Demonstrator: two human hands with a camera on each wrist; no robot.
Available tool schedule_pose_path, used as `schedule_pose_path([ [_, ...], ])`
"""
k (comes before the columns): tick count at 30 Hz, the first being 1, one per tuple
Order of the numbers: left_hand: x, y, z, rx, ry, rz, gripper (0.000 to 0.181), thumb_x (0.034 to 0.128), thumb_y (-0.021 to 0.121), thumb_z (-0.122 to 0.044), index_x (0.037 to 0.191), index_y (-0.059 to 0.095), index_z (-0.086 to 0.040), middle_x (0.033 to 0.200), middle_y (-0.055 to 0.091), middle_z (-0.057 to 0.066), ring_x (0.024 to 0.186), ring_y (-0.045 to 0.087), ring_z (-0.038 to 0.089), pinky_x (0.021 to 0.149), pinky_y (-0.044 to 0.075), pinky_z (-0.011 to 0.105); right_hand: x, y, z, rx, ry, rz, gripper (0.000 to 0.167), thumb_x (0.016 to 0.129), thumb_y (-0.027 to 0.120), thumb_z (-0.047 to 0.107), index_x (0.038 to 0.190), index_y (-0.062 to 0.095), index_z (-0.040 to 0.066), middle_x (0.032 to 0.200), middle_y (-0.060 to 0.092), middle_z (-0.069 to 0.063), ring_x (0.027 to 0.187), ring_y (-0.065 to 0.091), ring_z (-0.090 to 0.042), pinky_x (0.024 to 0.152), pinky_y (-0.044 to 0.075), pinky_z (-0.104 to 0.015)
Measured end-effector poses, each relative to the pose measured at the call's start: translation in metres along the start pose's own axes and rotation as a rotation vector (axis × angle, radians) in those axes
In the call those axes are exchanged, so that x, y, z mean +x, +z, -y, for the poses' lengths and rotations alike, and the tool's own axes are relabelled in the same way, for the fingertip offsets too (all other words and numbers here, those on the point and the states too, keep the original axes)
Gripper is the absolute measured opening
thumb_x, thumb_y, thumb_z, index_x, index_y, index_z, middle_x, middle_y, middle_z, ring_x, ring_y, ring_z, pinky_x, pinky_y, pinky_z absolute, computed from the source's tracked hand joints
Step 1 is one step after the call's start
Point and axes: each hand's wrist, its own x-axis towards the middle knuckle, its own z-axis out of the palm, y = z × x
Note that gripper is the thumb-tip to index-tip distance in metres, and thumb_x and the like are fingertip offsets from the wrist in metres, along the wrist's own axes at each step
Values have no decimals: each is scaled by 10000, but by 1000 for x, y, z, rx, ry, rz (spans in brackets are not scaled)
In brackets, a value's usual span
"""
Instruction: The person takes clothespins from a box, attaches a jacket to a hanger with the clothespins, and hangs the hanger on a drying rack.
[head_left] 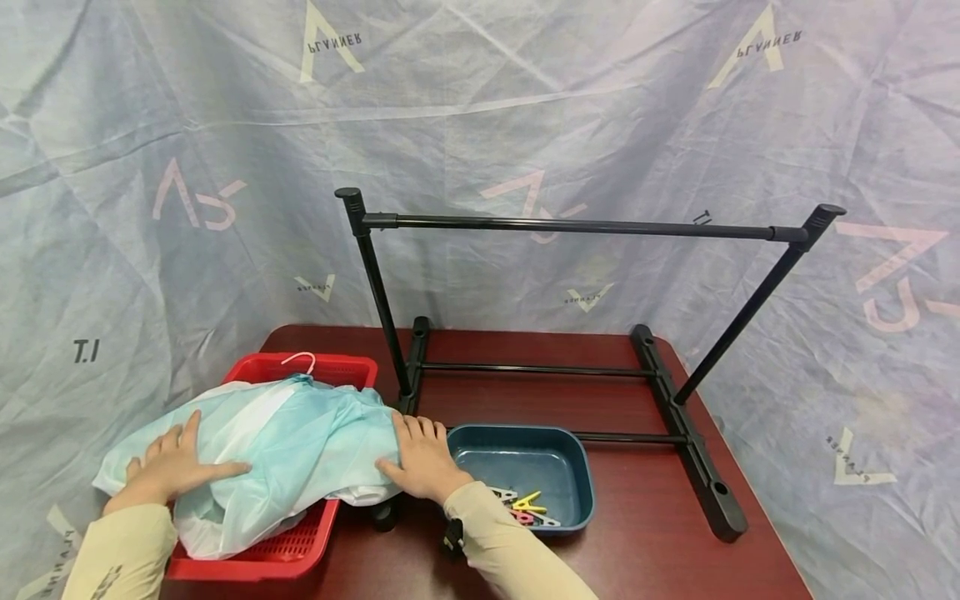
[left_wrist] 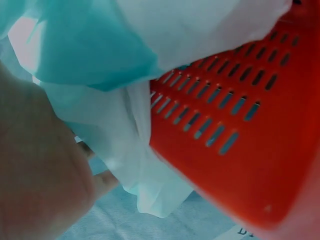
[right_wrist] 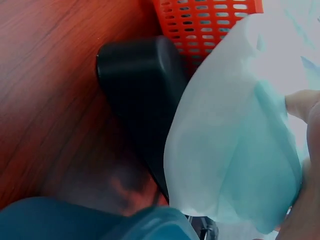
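A bundled light-blue and white garment [head_left: 300,442] of thin cloth lies across the red basket [head_left: 296,562] and hangs over its sides. From its far edge a pale hanger hook [head_left: 303,358] sticks up. My left hand [head_left: 167,468] rests on the garment's left part, thumb and fingers spread. On its right end lies my right hand [head_left: 423,458], fingers extended and the thumb toward the cloth. In the left wrist view the cloth [left_wrist: 115,115] droops past the basket's slotted wall [left_wrist: 260,150]. The right wrist view has my thumb [right_wrist: 300,104] against the cloth.
A black garment rack [head_left: 585,225] stands on the dark red table [head_left: 645,533], its left foot partly under the garment. Beside my right hand sits a blue tray [head_left: 577,475] with several coloured clothespins [head_left: 528,504]. A printed grey sheet [head_left: 480,100] hangs behind.
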Motion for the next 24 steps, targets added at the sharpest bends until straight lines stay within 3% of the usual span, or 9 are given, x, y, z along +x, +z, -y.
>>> schedule_pose_path([
  [13,1,2,-1,-36,-44,69,1344,773,648,-713,1489,-130,116,1390,37,509,1248,66,714,912,102,834,1,6,6,-55,-6,5,824,962,483,596,1557,283,62,1473,423,-125,1295,431,-278,1066,325,-464],
  [24,1,1,-2,-22,-38,61,1335,778,646,-705,1488,-137,110,1380,41,510,1249,76,706,913,116,832,3,7,7,-71,-13,-18,879,924,518,639,1542,314,49,1433,431,-128,1225,422,-272,1026,345,-448],
])
